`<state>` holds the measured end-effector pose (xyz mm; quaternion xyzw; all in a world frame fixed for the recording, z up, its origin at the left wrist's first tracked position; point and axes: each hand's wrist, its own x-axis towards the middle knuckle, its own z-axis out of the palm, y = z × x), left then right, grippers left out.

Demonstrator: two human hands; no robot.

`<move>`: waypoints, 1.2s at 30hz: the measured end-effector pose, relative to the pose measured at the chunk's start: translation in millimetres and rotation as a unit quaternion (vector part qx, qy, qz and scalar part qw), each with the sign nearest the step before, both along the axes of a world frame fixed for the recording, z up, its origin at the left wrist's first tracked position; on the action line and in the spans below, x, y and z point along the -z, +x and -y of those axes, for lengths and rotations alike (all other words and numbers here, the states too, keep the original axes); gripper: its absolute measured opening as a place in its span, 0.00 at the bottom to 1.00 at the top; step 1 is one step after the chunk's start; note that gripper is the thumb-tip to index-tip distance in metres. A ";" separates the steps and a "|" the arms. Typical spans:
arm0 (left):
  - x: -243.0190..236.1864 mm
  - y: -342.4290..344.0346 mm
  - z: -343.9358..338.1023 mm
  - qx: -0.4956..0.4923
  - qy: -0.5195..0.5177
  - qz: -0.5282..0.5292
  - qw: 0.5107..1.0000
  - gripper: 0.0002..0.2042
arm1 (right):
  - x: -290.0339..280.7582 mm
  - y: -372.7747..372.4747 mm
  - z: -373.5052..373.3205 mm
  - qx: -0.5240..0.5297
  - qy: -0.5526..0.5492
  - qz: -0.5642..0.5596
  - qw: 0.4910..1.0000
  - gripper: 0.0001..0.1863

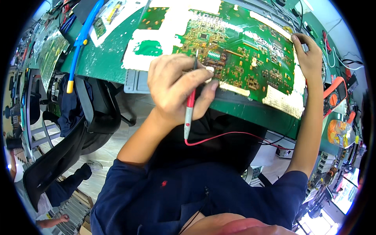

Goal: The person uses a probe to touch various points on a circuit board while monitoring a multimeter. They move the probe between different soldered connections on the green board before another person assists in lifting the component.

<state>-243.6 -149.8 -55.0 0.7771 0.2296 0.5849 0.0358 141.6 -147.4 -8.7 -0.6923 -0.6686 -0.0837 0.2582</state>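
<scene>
A large green circuit board (270,58) with white-coated edges and many small parts lies tilted in front of me. My left hand (176,84) is closed around a red and grey test probe (189,107), held like a pen. The probe's dark tip points at the board's left middle; whether it touches cannot be made out. A small white piece shows at the fingertips of this hand, too small to name. Gripping the board's far right edge is my right hand (307,56), its fingers bent. From the probe's lower end a red lead (231,133) runs off to the right.
An orange and dark multimeter (333,98) stands right of my right forearm, near a bag with yellow contents (340,133). At left, a blue bar with yellow ends (82,43) crosses the green table (107,58). A black chair (74,145) and another person's leg (70,182) are lower left.
</scene>
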 end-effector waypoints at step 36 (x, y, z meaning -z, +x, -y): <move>32.6 -49.2 -20.4 -0.090 -0.030 0.196 0.976 0.11 | 23.3 -176.0 101.7 -0.032 0.036 0.235 0.971 0.35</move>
